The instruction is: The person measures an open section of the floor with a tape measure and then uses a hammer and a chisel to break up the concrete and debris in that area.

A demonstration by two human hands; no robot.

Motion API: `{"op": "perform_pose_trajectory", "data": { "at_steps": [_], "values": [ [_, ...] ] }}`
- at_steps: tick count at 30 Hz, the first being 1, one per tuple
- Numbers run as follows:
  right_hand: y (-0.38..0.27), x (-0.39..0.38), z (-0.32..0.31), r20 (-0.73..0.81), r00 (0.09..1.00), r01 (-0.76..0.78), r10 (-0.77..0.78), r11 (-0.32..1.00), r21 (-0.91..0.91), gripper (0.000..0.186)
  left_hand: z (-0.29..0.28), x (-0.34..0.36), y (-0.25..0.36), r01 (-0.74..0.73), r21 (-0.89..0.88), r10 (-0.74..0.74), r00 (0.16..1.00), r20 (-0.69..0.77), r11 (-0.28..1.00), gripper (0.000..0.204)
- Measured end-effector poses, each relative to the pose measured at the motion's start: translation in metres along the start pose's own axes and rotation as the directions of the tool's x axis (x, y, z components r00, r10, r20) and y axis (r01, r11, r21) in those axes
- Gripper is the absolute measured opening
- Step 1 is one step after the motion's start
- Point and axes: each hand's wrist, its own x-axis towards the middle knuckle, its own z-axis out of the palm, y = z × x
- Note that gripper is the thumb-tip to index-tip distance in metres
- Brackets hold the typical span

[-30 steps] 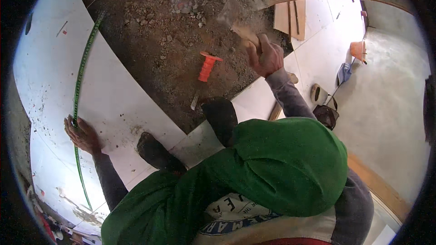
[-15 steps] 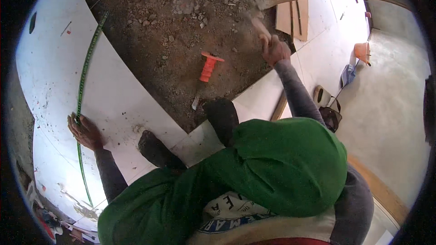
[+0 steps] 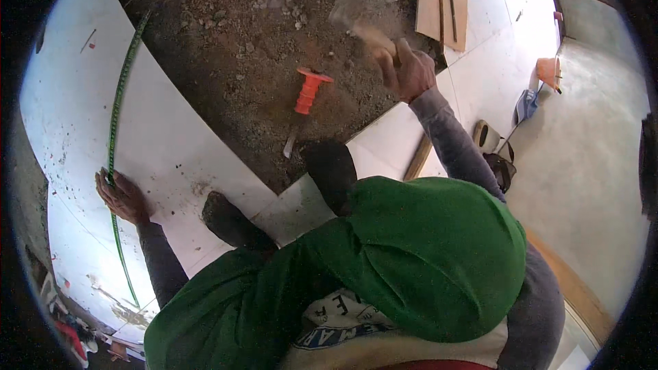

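My left hand is over the white tile floor at the left, fingers closed round a long green measuring tape. The tape bows past my hand both ways, its far end reaching over the dirt edge. At upper right, my right hand grips a wooden-handled tool; its greyish head is smeared by motion above the dirt, so I cannot tell its exact kind. Between my hands a chisel with an orange guarded grip lies on the bare dirt, its metal end towards my feet.
My dark-covered feet stand at the dirt patch's near corner. White tiles border the dirt on both sides. A tan board with dark strips, an orange container and a dark bag lie to the right. A wall curves along the top.
My right hand has shifted slightly left, and the tool's head has swung left over the dirt. The left hand stays on the tape; the whole view has shifted a little.
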Motion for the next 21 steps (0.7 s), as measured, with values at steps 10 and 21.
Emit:
{"op": "perform_pose_trajectory", "data": {
  "at_steps": [10,21],
  "values": [
    [0.011,0.002,0.002,-0.019,0.996,0.091,-0.092,0.994,-0.053,0.051,-0.006,0.011,0.013,0.076,-0.038,-0.076,0.997,-0.003,0.996,0.047],
    [0.050,-0.002,0.018,-0.011,0.999,0.050,-0.050,0.999,0.006,0.051,-0.006,0.007,0.018,0.069,-0.003,-0.069,0.998,-0.009,0.998,0.048]
  ]
}}
